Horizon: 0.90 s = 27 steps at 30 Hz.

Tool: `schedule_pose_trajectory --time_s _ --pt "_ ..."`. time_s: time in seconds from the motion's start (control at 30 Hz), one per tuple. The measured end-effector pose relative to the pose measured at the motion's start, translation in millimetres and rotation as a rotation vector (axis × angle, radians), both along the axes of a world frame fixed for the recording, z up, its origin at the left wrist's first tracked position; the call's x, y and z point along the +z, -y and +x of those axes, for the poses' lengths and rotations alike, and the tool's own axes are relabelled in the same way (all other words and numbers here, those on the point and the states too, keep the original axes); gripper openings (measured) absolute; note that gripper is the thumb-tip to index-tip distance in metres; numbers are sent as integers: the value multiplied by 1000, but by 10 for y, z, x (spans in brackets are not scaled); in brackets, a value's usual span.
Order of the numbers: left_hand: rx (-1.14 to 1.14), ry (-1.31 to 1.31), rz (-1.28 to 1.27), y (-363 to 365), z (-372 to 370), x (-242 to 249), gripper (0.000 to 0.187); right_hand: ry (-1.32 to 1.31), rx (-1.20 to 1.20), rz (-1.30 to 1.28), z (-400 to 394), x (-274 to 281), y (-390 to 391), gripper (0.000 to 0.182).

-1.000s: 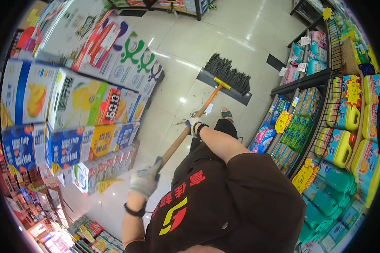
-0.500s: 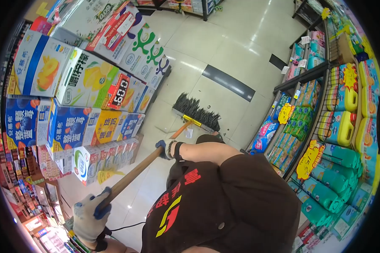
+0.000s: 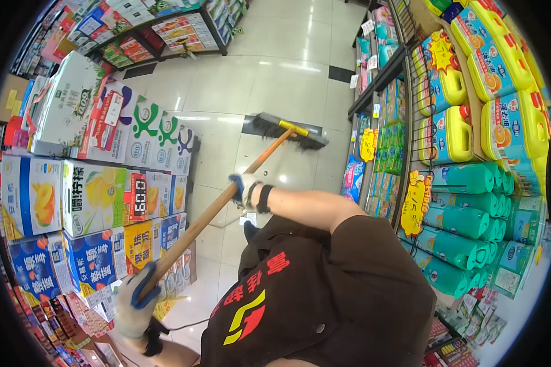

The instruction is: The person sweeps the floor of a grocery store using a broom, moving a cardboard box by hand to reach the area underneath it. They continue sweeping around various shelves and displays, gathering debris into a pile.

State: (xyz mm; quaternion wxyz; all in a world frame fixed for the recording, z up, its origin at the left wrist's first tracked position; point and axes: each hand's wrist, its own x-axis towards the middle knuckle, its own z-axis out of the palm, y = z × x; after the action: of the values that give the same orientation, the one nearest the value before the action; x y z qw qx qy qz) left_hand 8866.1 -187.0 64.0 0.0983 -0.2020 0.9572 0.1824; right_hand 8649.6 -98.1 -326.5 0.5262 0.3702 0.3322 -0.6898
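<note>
Left hand: the gloved left hand [image 3: 134, 306] is wrapped tight round the upper end of the broom handle, low at the left of the view.
Right hand: the gloved right hand [image 3: 245, 188] is closed round the handle about midway along, a black band at its wrist.
Broom: the broom [image 3: 226, 199] slants from the left hand up to the right; its wooden handle ends in a yellow socket.
Broom head: the dark bristle head [image 3: 284, 129] rests on the pale tiled floor [image 3: 275, 79], out ahead of the person.
Left side: stacked drink cartons [image 3: 98, 196] stand just beside the handle.
Right side: shelves [image 3: 404, 61] carry yellow jugs [image 3: 450, 131] and teal bottles [image 3: 462, 217].
</note>
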Motion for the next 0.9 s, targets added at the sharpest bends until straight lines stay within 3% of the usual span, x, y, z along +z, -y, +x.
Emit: schedule_pose_trajectory --time_s 0.1,0.17,0.23,0.27,0.3,0.33,0.5,0.57,0.7,0.8,0.9 --pt "-78 -48 69 -183 -514 -675 41 6 -199 -89 -449 -1110 -261 20" --pt "-237 46 -10 -442 -894 -1199 41 -299 -118 230 -571 -1195 -576 16" --pt "-440 21 37 -611 -1094 -1938 43 -298 -105 390 -612 -1643 -885 16" --pt "-495 225 -63 -819 -1181 -2006 44 -277 -156 491 -583 -1416 -1041 17" --pt "-547 427 -165 -963 -1231 -2051 45 -254 -208 594 -547 -1208 -1190 17" --pt "-558 432 -162 -969 -1194 -2067 45 -310 -67 626 -541 -1373 -1283 18" --pt "-571 359 -119 -850 -631 -1981 47 -261 -162 477 109 -539 -1318 20" --pt "-600 305 -125 -684 -277 -2001 48 -205 -249 406 502 -670 -1166 17" --pt "-580 535 -182 -487 530 -1720 47 -155 -261 352 1470 -818 -876 21" --pt "-638 416 -206 -252 1318 -1672 48 -111 -293 269 2232 -667 -703 23" --pt "-626 358 -255 -73 1968 -1444 46 -64 -238 151 2890 -881 -411 22"
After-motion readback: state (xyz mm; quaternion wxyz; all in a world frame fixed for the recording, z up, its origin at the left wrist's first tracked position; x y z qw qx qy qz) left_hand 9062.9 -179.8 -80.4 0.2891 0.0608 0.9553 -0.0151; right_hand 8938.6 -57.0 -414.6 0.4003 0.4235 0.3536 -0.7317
